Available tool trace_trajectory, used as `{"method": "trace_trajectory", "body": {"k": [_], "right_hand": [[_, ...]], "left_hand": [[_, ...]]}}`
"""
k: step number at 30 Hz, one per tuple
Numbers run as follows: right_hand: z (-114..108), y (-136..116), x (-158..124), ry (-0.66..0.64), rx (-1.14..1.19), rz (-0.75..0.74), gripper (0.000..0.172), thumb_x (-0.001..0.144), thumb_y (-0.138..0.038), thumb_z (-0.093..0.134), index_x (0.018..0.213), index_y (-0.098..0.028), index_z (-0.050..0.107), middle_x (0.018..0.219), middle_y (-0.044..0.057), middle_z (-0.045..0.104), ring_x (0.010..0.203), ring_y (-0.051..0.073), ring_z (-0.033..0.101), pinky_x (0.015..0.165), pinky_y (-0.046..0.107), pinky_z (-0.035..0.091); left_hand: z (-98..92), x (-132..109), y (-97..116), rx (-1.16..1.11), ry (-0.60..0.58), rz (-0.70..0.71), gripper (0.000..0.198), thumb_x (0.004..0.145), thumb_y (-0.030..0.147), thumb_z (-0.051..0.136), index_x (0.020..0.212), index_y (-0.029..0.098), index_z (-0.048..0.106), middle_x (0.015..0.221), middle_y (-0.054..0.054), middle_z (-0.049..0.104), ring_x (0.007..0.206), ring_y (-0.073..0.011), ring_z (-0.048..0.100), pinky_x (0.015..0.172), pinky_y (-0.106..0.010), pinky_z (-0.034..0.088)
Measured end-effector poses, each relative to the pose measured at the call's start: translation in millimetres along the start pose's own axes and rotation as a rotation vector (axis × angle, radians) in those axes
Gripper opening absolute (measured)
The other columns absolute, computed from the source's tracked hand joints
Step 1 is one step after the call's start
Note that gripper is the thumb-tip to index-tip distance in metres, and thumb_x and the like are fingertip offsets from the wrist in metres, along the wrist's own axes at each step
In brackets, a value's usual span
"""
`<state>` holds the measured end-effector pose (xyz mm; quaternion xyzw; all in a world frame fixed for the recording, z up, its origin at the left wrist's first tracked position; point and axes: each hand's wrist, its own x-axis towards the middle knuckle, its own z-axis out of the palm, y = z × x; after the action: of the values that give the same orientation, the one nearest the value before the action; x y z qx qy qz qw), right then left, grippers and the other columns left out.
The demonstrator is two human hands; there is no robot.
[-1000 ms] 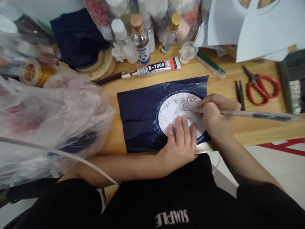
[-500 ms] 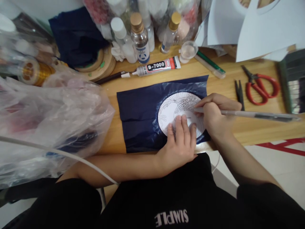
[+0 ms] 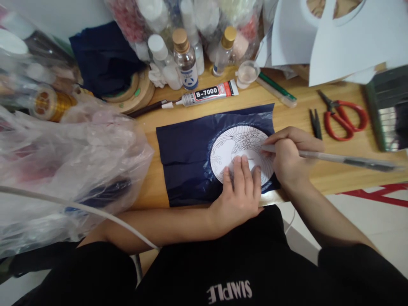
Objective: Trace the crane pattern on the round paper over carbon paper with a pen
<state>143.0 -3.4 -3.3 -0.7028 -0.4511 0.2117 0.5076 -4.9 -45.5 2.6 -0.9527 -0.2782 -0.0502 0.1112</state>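
A round white paper (image 3: 221, 148) printed with a black line drawing of feather-like scales lies on a dark blue sheet (image 3: 185, 165) at the front of the table. My left hand (image 3: 239, 191) rests flat on the paper's lower part, fingers stretched out and slightly apart. In my right hand (image 3: 290, 157) is a pen (image 3: 350, 160), its fingers closed round the front end. The pen leans far over to the right, its tip at the paper's right side. Whether the tip touches the paper I cannot tell.
Behind the sheet lie a B-7000 glue tube (image 3: 207, 94), a green-and-clear pen-like tool (image 3: 277, 88) and a small clear cup (image 3: 247, 73). Bottles (image 3: 186, 59) stand at the back. Red-handled pliers (image 3: 344, 117) lie right; a plastic bag (image 3: 70, 165) covers the left.
The view has shifted slightly, so the background sits a little lower and further left. My right hand still holds the pen, which tilts slightly differently; my left hand stays on the paper.
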Motion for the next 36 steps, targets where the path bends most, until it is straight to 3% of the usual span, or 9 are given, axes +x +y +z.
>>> {"method": "trace_trajectory", "body": {"k": [16,25,36], "right_hand": [[1.0,-0.9,3.3,-0.111,-0.080,-0.019,0.018,0.067,-0.011,0.051,0.058,-0.019,0.064,0.053,-0.002,0.062,0.047,0.010,0.056,0.046,0.024,0.045],[0.8,-2.9,3.9,-0.088,-0.073,0.005,0.021,0.068,-0.009,0.049,0.057,-0.020,0.063,0.053,-0.003,0.062,0.044,0.010,0.055,0.045,0.024,0.043],[0.8,0.7,4.5,-0.077,-0.078,-0.012,0.021,0.067,-0.009,0.046,0.055,-0.018,0.061,0.050,-0.003,0.060,0.043,0.009,0.053,0.041,0.021,0.040]], "left_hand": [[-0.5,1.5,0.4,-0.006,-0.003,-0.006,0.087,0.084,0.071,0.045,0.129,-0.004,0.051,0.126,-0.032,0.056,0.117,-0.0420,0.057,0.090,-0.048,0.047],[-0.7,1.6,0.6,0.014,0.003,-0.008,0.081,0.089,0.066,0.040,0.130,-0.003,0.051,0.126,-0.031,0.057,0.116,-0.0405,0.058,0.090,-0.048,0.048],[0.4,1.3,0.5,0.005,0.010,-0.006,0.088,0.083,0.071,0.046,0.130,-0.004,0.051,0.126,-0.031,0.056,0.116,-0.0412,0.057,0.090,-0.048,0.049]]}}
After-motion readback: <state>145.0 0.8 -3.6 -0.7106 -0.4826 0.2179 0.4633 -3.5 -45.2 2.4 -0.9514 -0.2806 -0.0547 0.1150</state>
